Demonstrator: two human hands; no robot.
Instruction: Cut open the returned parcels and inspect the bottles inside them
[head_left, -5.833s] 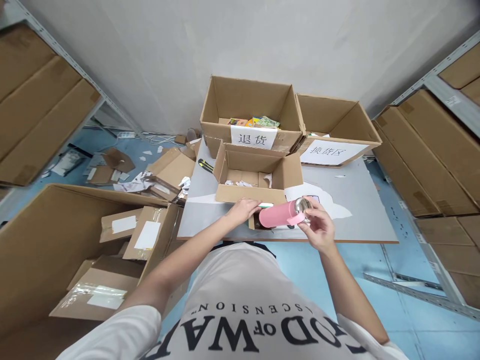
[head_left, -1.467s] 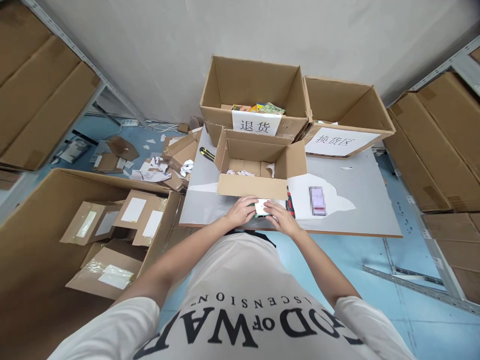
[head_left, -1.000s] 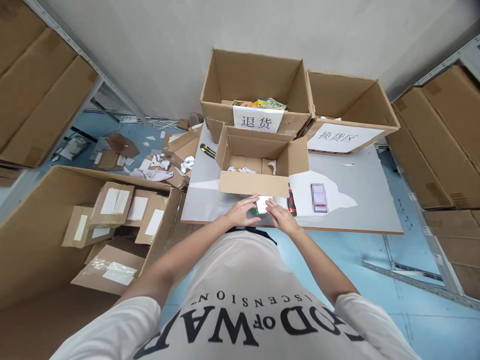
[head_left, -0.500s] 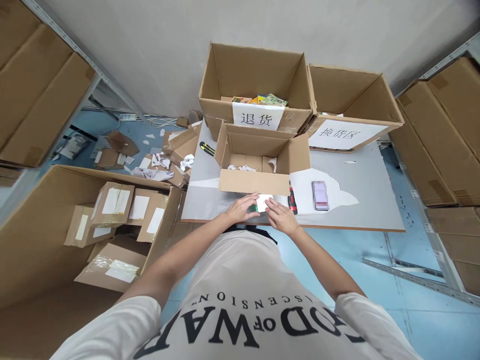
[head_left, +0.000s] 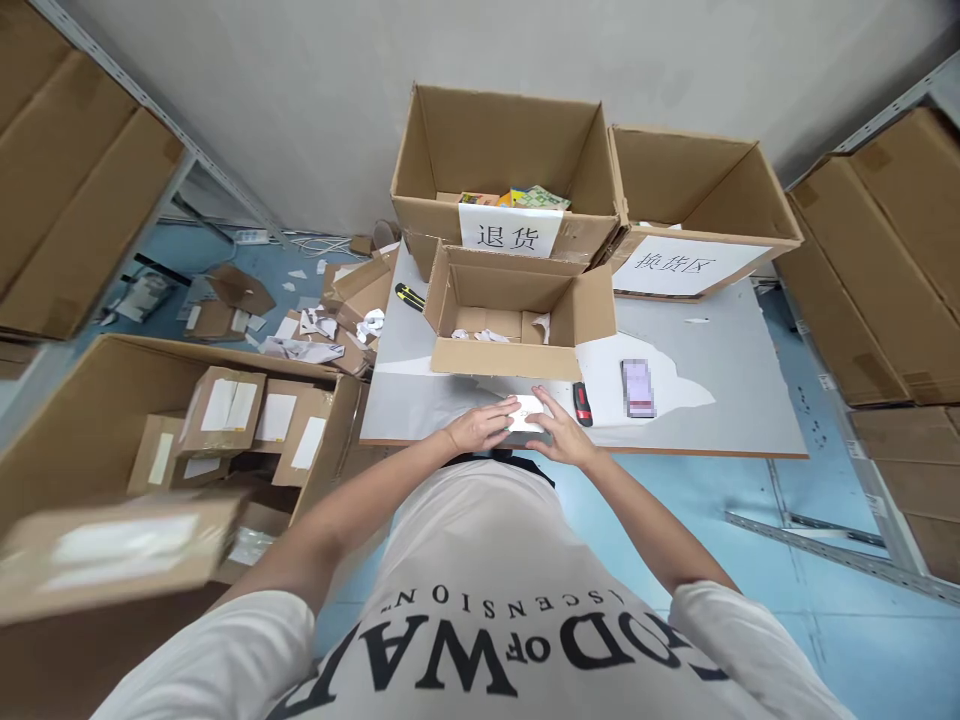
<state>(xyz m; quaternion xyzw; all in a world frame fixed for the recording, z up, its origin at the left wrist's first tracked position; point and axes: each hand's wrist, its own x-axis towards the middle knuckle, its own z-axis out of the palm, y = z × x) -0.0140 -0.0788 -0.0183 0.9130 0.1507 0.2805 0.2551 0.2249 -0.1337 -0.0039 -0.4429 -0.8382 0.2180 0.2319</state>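
Note:
My left hand (head_left: 477,428) and my right hand (head_left: 564,437) grip a small white box (head_left: 527,412) from both sides. It sits at the near edge of the grey table (head_left: 720,420). Just behind it stands an open cardboard box (head_left: 592,312) with crumpled paper scraps inside. A red and black utility knife (head_left: 581,403) lies right of my right hand, and a phone (head_left: 637,388) lies further right on a white sheet.
Two big open cartons with white labels stand at the back: one (head_left: 431,205) holds colourful items, the other (head_left: 776,240) is to its right. A yellow knife (head_left: 410,296) lies at the table's left. A large carton (head_left: 90,400) of parcels stands left; a blurred parcel (head_left: 112,550) shows there.
The pink bottle that my right hand held earlier is out of view. Both hands now hold the small white box. A blurred parcel has appeared at the lower left.

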